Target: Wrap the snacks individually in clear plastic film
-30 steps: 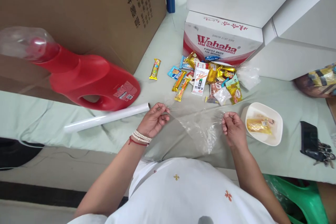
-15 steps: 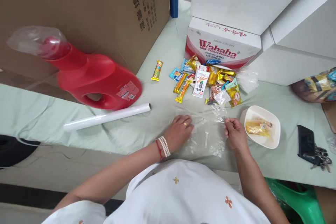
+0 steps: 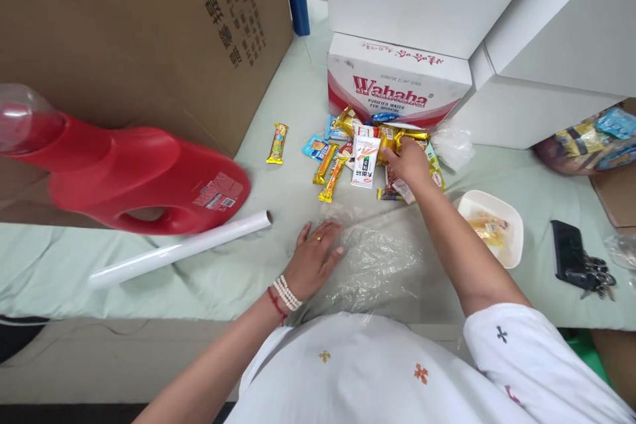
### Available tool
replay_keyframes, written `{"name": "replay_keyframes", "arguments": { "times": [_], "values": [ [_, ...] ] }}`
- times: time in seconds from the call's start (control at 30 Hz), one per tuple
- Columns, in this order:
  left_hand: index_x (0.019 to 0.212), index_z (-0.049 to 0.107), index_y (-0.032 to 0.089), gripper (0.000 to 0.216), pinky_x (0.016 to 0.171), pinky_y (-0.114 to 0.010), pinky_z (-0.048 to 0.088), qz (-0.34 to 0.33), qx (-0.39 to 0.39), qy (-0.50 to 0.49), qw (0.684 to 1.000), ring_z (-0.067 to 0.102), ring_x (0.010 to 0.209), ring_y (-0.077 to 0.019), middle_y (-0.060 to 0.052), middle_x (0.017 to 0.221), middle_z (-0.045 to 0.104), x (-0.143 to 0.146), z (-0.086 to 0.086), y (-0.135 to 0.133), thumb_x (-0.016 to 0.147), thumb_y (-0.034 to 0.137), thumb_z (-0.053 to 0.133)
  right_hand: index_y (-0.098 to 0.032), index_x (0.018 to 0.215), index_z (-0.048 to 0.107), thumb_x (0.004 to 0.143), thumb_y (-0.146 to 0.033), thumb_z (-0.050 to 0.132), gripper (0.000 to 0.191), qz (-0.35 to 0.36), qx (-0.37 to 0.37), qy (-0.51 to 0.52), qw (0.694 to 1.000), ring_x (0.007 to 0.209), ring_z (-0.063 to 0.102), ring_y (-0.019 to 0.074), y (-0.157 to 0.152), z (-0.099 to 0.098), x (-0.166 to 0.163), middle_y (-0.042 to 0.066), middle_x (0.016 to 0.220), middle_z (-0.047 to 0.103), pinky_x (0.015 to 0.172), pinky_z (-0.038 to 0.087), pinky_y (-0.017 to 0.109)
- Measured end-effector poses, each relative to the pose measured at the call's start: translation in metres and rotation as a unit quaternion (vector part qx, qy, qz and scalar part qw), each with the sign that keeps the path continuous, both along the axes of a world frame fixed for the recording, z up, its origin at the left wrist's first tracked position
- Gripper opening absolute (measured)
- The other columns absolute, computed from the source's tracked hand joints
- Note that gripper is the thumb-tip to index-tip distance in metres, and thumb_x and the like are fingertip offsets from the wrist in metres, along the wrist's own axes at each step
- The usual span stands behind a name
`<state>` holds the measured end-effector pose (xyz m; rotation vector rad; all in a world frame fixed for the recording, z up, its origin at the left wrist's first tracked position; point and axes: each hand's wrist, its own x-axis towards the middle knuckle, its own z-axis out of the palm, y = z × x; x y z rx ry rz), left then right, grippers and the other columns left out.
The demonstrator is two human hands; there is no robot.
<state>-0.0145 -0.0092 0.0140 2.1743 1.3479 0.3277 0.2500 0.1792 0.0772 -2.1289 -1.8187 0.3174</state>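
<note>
The left hand point(image 3: 315, 257) lies flat and wide open, fingers spread, pressing down on one clear plastic sheet point(image 3: 380, 265). The sheet is crinkly and lies on the green cloth point(image 3: 74, 258) right in front of the person.

The right hand point(image 3: 408, 164) reaches past the sheet into the pile of snacks point(image 3: 342, 152). Its fingers are curled on a gold packet point(image 3: 390, 140). I cannot tell if they really grip it or just touch it.

The pile has more than ten little packets. They lie on top of each other, so I cannot count them all. One snack bar point(image 3: 277, 143) lies alone, off to the left of the pile.

Near the right arm is one white bowl point(image 3: 511, 238). It has one yellow packet point(image 3: 481, 226) inside.

To the left of the flat hand lies one white roll point(image 3: 179, 248). Just behind it, one red jug point(image 3: 129, 179) lies on its side.

Behind the pile stands one red and white box point(image 3: 397, 83). It is shut, so what is inside is hidden.

On the far right lie one black phone point(image 3: 569, 250) and one bunch of keys point(image 3: 597, 275), touching each other.
</note>
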Motion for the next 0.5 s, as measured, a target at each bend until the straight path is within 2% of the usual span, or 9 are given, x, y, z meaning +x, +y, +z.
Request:
{"name": "replay_keyframes", "arguments": {
  "times": [0.1, 0.2, 0.37, 0.43, 0.5],
  "values": [
    [0.151, 0.049, 0.021, 0.06, 0.125, -0.066, 0.014, -0.002, 0.032, 0.034, 0.999, 0.034, 0.154, -0.0348, -0.018, 0.164, 0.04, 0.006, -0.003, 0.002, 0.095, 0.04, 0.059, -0.006, 0.126, 0.065, 0.087, -0.04, 0.071, 0.052, 0.003, -0.021, -0.002, 1.0, 0.104, 0.065, 0.0332, 0.024, -0.014, -0.009, 0.024, 0.118, 0.071, 0.091, 0.048, 0.041],
    [0.153, 0.046, 0.021, 0.067, 0.124, -0.067, 0.014, 0.0, 0.043, 0.036, 0.998, 0.033, 0.155, -0.0354, -0.019, 0.167, 0.033, 0.005, -0.006, 0.002, 0.092, 0.04, 0.063, -0.011, 0.131, 0.065, 0.086, -0.035, 0.07, 0.052, 0.02, 0.031, 0.014, 0.999, 0.106, 0.065, 0.0329, 0.014, -0.011, 0.006, 0.019, 0.12, 0.072, 0.094, 0.049, 0.044],
    [0.155, 0.042, 0.019, 0.07, 0.125, -0.065, 0.014, 0.006, 0.041, 0.025, 0.999, 0.033, 0.154, -0.0344, -0.02, 0.167, 0.033, 0.003, -0.008, 0.002, 0.09, 0.038, 0.064, -0.018, 0.131, 0.068, 0.089, -0.047, 0.065, 0.051, 0.026, 0.131, 0.023, 0.991, 0.102, 0.066, 0.03, -0.045, 0.023, 0.043, 0.014, 0.118, 0.07, 0.097, 0.049, 0.046],
    [0.155, 0.04, 0.016, 0.072, 0.126, -0.064, 0.015, 0.01, 0.04, 0.024, 0.999, 0.033, 0.154, -0.0343, -0.021, 0.167, 0.034, 0.003, -0.008, 0.002, 0.091, 0.04, 0.063, -0.021, 0.133, 0.068, 0.09, -0.046, 0.065, 0.05, 0.034, 0.14, 0.029, 0.989, 0.093, 0.066, 0.0268, -0.078, 0.037, 0.046, 0.012, 0.118, 0.069, 0.093, 0.051, 0.044],
    [0.156, 0.038, 0.015, 0.074, 0.126, -0.063, 0.016, 0.016, 0.041, 0.022, 0.999, 0.034, 0.154, -0.0342, -0.021, 0.166, 0.034, 0.003, -0.008, 0.001, 0.092, 0.042, 0.062, -0.025, 0.137, 0.066, 0.091, -0.041, 0.065, 0.049, 0.092, 0.116, 0.06, 0.987, 0.089, 0.066, 0.0247, -0.115, 0.046, 0.04, 0.011, 0.121, 0.068, 0.088, 0.053, 0.041]
  ]
}}
